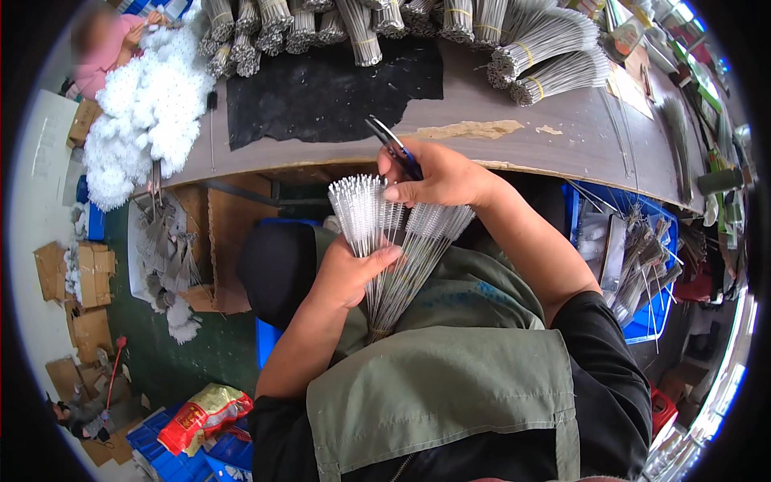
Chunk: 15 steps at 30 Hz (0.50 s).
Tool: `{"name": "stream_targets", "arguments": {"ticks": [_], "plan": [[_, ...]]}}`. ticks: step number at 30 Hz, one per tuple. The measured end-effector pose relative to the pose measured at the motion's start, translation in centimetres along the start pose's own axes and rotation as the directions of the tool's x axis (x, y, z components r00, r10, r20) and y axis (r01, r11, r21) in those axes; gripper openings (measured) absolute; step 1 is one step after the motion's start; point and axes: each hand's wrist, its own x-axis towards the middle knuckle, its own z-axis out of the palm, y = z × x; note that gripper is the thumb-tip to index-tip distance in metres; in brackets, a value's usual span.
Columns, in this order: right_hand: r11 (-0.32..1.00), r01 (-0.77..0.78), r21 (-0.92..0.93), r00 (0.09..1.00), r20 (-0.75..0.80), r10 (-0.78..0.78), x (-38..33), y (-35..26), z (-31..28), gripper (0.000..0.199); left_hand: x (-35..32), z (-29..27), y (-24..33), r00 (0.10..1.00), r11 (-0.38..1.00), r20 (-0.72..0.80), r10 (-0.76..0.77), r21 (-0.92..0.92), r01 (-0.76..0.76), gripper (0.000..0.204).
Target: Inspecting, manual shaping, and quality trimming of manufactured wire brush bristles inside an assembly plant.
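Gripping a fanned bunch of thin wire brushes [385, 241] in my left hand [345, 273], I have my fingers curled shut around the bare twisted-wire stems, thumb pressed across the front. The stems converge low over my green apron [450, 377]; the bristled white tips spread upward and away from me, so the long axis runs from my lap toward the near edge of the workbench [562, 136]. The bunch holds too many brushes to count.

My right hand [438, 173] pinches the bristly tips between fingers and thumb, and it also clasps 1 pair of dark-handled scissors [393, 145], blades pointing up and left over the bench's near edge.

The bench top is smooth grey-brown with a ragged black mat [321, 88] lying flat on it. Along its far edge lie more than 10 banded bundles of wire stems [546, 52], stiff and grey. At the left end sits 1 fluffy white heap of brushes [144, 112]. Below the right end, 1 blue plastic crate [642, 265] holds more loose brushes.
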Motion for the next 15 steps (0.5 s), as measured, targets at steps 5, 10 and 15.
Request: {"name": "stream_targets", "arguments": {"ticks": [5, 10, 15], "plan": [[1.0, 0.025, 0.013, 1.0, -0.005, -0.025, -0.06, 0.82, -0.39, 0.025, -0.23, -0.55, -0.26, 0.999, 0.997, 0.01, 0.036, -0.062, -0.036, 0.017], [1.0, 0.027, -0.001, 0.997, -0.075, -0.027, -0.06, 0.77, 0.09, 0.023, -0.44, -0.57, -0.12, 1.0, 0.999, -0.014, 0.013, -0.042, -0.014, 0.017], [0.999, 0.0, -0.041, 0.998, -0.068, -0.003, -0.52, 0.66, 0.14, 0.02, -0.61, -0.52, -0.19, 0.999, 0.997, -0.053, 0.004, -0.078, -0.008, 0.015]]}}
